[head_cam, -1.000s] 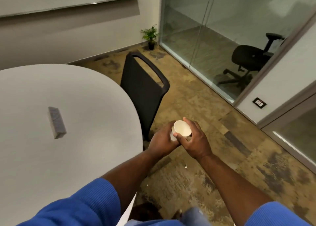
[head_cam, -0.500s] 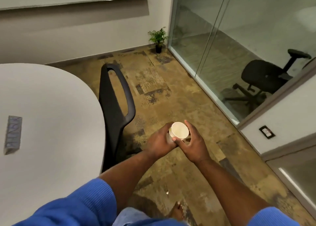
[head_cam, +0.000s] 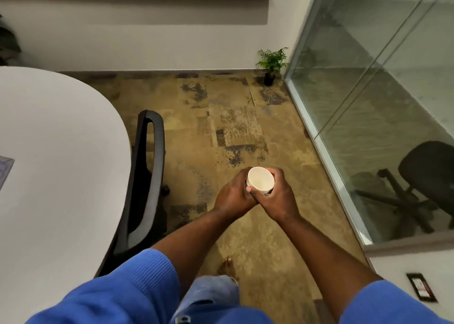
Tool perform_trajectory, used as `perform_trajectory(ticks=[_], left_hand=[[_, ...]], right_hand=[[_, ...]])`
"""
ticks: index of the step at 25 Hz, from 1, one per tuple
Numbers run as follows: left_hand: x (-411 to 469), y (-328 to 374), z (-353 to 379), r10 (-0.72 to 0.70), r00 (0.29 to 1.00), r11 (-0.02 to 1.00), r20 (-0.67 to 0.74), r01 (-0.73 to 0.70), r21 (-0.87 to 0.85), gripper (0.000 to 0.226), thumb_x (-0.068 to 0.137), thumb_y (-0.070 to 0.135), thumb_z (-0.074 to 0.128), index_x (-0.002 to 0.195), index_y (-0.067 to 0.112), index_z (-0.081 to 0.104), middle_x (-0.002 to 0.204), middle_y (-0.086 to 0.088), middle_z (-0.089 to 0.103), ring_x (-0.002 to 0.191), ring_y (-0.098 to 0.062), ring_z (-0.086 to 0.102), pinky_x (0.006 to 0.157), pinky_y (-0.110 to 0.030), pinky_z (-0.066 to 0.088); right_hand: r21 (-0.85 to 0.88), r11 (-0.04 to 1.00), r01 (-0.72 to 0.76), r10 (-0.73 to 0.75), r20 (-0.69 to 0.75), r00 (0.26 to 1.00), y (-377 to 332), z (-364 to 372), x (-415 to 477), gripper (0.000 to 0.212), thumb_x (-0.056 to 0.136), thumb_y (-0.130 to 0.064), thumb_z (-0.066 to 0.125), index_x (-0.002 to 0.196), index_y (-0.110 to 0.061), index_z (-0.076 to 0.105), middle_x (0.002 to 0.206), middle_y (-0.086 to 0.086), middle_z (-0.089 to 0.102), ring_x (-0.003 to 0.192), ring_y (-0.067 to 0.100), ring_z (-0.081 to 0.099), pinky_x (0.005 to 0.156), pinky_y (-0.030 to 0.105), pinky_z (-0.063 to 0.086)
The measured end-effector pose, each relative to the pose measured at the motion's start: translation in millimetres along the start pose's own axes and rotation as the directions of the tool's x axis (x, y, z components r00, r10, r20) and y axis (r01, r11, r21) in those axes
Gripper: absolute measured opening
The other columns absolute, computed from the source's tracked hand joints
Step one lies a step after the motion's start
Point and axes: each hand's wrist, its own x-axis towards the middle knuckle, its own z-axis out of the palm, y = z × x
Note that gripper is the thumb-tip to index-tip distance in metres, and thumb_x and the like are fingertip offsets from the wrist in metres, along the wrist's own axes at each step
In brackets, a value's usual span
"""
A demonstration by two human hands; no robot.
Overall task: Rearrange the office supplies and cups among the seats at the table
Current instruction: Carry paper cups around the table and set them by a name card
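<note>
Holding white paper cup [head_cam: 261, 181] upright in mid-air above the carpet, right of the table [head_cam: 56, 151] | left hand [head_cam: 234, 197] wrapping its near side | right hand [head_cam: 277, 199] clasping the other side, thumb on the rim | black chair [head_cam: 145, 183] standing beside the table edge

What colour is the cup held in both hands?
The cup is white or cream, inside and out, seen best in the head view.

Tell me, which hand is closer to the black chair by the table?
Left. The left hand is on the chair's side of the cup; the right hand is farther off, toward the glass wall.
</note>
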Motion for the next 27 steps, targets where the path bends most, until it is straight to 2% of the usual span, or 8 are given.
perform_trajectory(ticks=[7, 12, 16, 21, 25, 27], left_hand=[[153.5, 26.8, -12.5, -0.056, 0.982, 0.998, -0.178, 0.051, -0.029, 0.059, 0.077, 0.053, 0.062, 0.133, 0.047, 0.043, 0.123, 0.016, 0.066, 0.107, -0.013, 0.066, 0.08, -0.035, 0.056], [270.4, 11.3, -39.2, -0.184, 0.919, 0.983, -0.347, 0.178, -0.049, 0.065, 0.076, 0.054, 0.064, 0.136, 0.05, 0.04, 0.124, 0.016, 0.067, 0.107, -0.012, 0.066, 0.084, -0.037, 0.057], [353.3, 3.6, -62.4, -0.272, 0.84, 0.962, -0.469, 0.256, -0.099, 0.064, 0.077, 0.053, 0.066, 0.137, 0.047, 0.044, 0.125, 0.016, 0.067, 0.109, -0.011, 0.065, 0.088, -0.037, 0.057], [436.9, -5.4, -107.7, -0.39, 0.654, 0.917, -0.648, 0.342, -0.207, 0.063, 0.074, 0.056, 0.066, 0.134, 0.044, 0.048, 0.125, 0.015, 0.066, 0.109, -0.01, 0.064, 0.08, -0.029, 0.05], [476.1, -39.0, -159.7, -0.425, 0.563, 0.89, -0.708, 0.403, -0.214, 0.064, 0.074, 0.054, 0.067, 0.134, 0.042, 0.047, 0.124, 0.012, 0.067, 0.109, -0.016, 0.065, 0.085, -0.035, 0.054], [493.2, -66.1, -190.6, -0.448, 0.515, 0.872, -0.731, 0.433, -0.23, 0.064, 0.077, 0.051, 0.068, 0.137, 0.042, 0.046, 0.127, 0.01, 0.067, 0.112, -0.017, 0.065, 0.089, -0.037, 0.054]], right_hand=[[-0.005, 0.994, 0.108, -0.107, 0.044, 0.993, -17.6, -7.3, 174.0, 0.071, 0.071, -0.054, 0.086, 0.123, -0.028, 0.044, 0.111, -0.009, 0.06, 0.097, 0.016, 0.061, 0.072, 0.027, 0.049], [0.01, 0.971, 0.238, -0.234, 0.205, 0.95, -33.8, 21.0, 322.4, 0.077, 0.066, -0.061, 0.084, 0.124, -0.029, 0.044, 0.114, -0.006, 0.064, 0.098, 0.017, 0.062, 0.075, 0.035, 0.055], [0.073, 0.932, 0.356, -0.359, 0.339, 0.87, -53.2, 45.4, 429.3, 0.081, 0.062, -0.069, 0.082, 0.123, -0.031, 0.044, 0.114, -0.007, 0.064, 0.098, 0.015, 0.061, 0.075, 0.032, 0.054], [0.172, 0.859, 0.483, -0.501, 0.485, 0.717, -101.0, 93.0, 544.8, 0.081, 0.063, -0.068, 0.083, 0.124, -0.029, 0.047, 0.116, -0.006, 0.064, 0.1, 0.014, 0.061, 0.076, 0.025, 0.049], [0.275, 0.809, 0.52, -0.577, 0.542, 0.611, -143.1, 151.9, 594.5, 0.077, 0.064, -0.066, 0.083, 0.124, -0.031, 0.048, 0.114, -0.012, 0.062, 0.099, 0.009, 0.06, 0.076, 0.016, 0.044], [0.298, 0.785, 0.544, -0.603, 0.569, 0.559, -166.1, 191.3, 616.8, 0.074, 0.066, -0.06, 0.085, 0.124, -0.031, 0.049, 0.114, -0.011, 0.062, 0.1, 0.008, 0.059, 0.077, 0.017, 0.044]])
